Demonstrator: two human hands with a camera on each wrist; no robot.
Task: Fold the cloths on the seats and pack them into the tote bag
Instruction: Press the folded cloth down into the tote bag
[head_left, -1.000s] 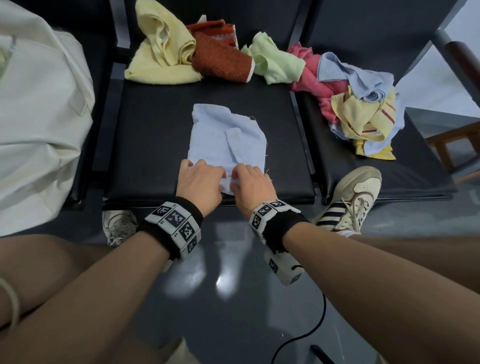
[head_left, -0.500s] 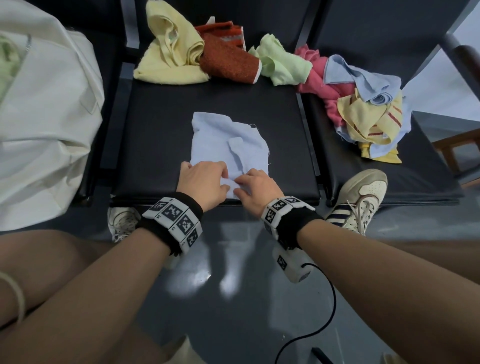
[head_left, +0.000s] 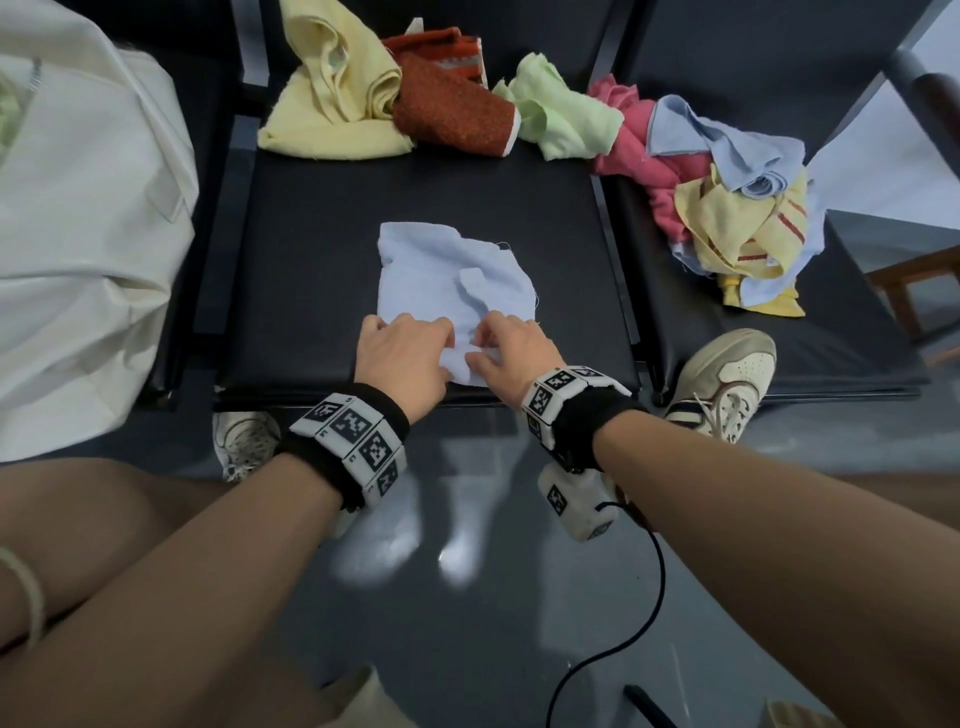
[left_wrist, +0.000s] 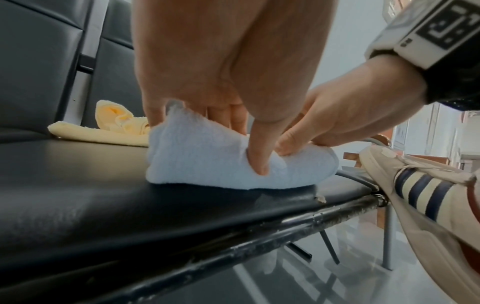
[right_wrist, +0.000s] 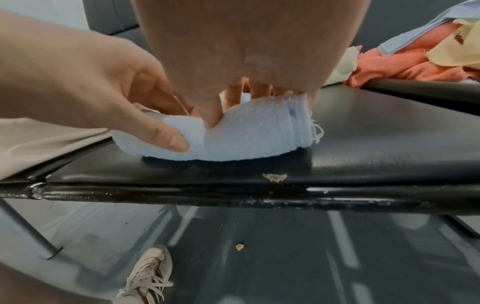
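A pale blue cloth lies partly folded on the middle black seat. My left hand and right hand sit side by side at its near edge. Each pinches the raised near edge of the pale blue cloth between thumb and fingers; in the right wrist view that lifted fold stands off the seat. The cream tote bag bulges on the left seat. Unfolded cloths lie at the back: yellow, rust, light green.
On the right seat is a heap of pink, blue and striped yellow cloths. A sneakered foot rests against that seat's front edge. A black cable trails over the glossy grey floor. A wooden chair frame stands at far right.
Both hands stayed at the cloth's near edge and have drawn closer together, gathering and lifting that edge. The cloth's far part has not moved.
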